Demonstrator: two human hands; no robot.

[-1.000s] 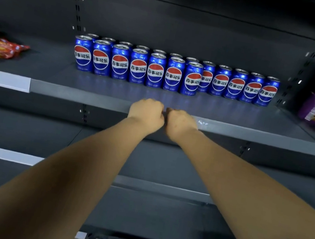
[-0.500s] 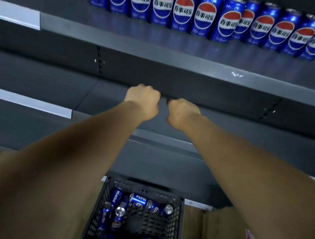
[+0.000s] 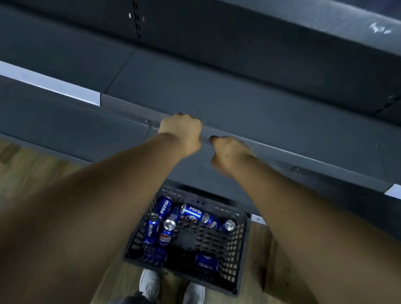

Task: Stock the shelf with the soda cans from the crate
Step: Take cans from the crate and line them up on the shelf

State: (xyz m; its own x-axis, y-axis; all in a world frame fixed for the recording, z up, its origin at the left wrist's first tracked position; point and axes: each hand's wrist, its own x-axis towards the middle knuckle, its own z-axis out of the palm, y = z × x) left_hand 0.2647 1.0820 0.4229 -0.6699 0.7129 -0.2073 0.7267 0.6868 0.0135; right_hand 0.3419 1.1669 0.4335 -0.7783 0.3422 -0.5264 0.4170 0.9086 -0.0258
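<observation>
**Hovering fists over a crate of cans**

Both bare forearms reach forward and down from the camera, and the two hands sit side by side in front of the front lip of a dark grey metal shelf point(image 3: 255, 108). The left hand point(image 3: 180, 131) has its fingers curled tight into a fist with nothing showing in them. The right hand point(image 3: 228, 154), just beside it but not touching it, is balled up the same way and also holds nothing. Whether either fist touches the shelf lip cannot be told.

Below and between the arms, a black plastic lattice crate point(image 3: 236, 260) stands on the pale wooden plank floor point(image 3: 3, 170), close against the foot of the shelving. The blue Pepsi soda cans point(image 3: 192, 212) are inside it, jumbled mostly along the far and left walls, with one lying near the front right. White sneakers point(image 3: 150, 286) stand just behind the crate. A white label strip point(image 3: 35, 80) runs along the shelf lip at the left.
</observation>
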